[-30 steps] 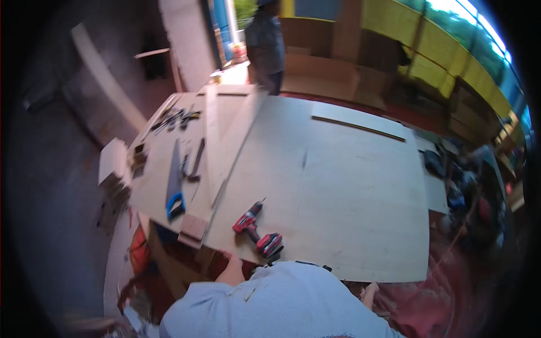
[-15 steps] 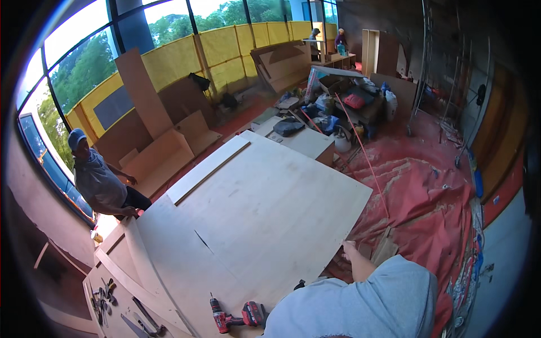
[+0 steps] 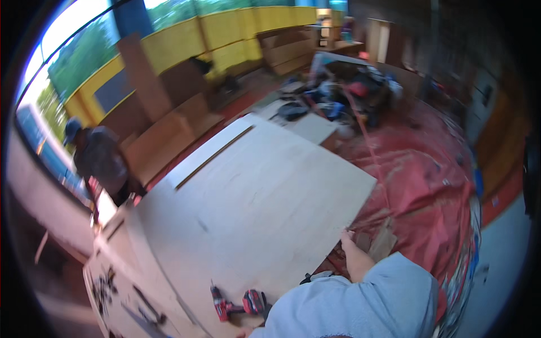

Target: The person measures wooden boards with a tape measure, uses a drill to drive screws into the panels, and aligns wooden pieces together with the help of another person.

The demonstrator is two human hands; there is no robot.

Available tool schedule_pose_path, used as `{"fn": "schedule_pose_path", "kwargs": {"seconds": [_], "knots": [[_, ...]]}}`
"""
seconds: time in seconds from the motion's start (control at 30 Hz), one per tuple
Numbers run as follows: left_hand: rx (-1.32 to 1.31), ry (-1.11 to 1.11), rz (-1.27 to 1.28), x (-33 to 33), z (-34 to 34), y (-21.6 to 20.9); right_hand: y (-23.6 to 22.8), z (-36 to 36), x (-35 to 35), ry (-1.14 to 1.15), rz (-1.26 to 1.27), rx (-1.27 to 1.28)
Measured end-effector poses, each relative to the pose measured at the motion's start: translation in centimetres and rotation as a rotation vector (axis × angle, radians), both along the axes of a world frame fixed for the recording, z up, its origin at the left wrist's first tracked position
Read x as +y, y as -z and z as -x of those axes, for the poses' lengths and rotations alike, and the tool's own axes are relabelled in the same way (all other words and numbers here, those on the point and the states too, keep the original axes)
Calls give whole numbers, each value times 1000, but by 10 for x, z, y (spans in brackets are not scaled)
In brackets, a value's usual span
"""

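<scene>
Plywood sheet (image 3: 265,191) lies nearly unmoved, right hand (image 3: 347,238) at its edge, grip I cannot tell; co-worker (image 3: 104,158), upper left, now bends lower.

Indoor carpentry work area, building-site character. Evidence: one large pale panel (image 3: 270,186) bearing a red-and-black power drill (image 3: 223,310); assorted hand tools (image 3: 103,286), blurred; upright brown boards (image 3: 143,81); crumpled red floor sheeting (image 3: 422,188); yellow sheeting (image 3: 225,36) along windows.

- Right hand (image 3: 348,241) on the edge of this big pale board (image 3: 282,194)
- red drill (image 3: 221,308) lying left of that grip
- crumpled red sheeting (image 3: 425,188) right of it
- co-worker (image 3: 106,160) way off left
</scene>
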State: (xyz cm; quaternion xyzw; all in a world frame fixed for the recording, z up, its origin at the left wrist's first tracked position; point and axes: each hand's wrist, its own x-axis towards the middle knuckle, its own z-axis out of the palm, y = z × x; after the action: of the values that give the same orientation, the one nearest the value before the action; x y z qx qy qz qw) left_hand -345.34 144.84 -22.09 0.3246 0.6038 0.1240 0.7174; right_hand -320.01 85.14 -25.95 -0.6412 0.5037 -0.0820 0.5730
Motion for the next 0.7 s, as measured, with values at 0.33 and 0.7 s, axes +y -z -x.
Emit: {"fn": "schedule_pose_path", "kwargs": {"seconds": [0.33, 0.7], "knots": [[283, -272, -33, -48, 60, 25, -74, -45, 55, -266, -193, -11], [378, -259, -50, -52, 74, 12, -98, -21, 36, -339, -205, 164]]}}
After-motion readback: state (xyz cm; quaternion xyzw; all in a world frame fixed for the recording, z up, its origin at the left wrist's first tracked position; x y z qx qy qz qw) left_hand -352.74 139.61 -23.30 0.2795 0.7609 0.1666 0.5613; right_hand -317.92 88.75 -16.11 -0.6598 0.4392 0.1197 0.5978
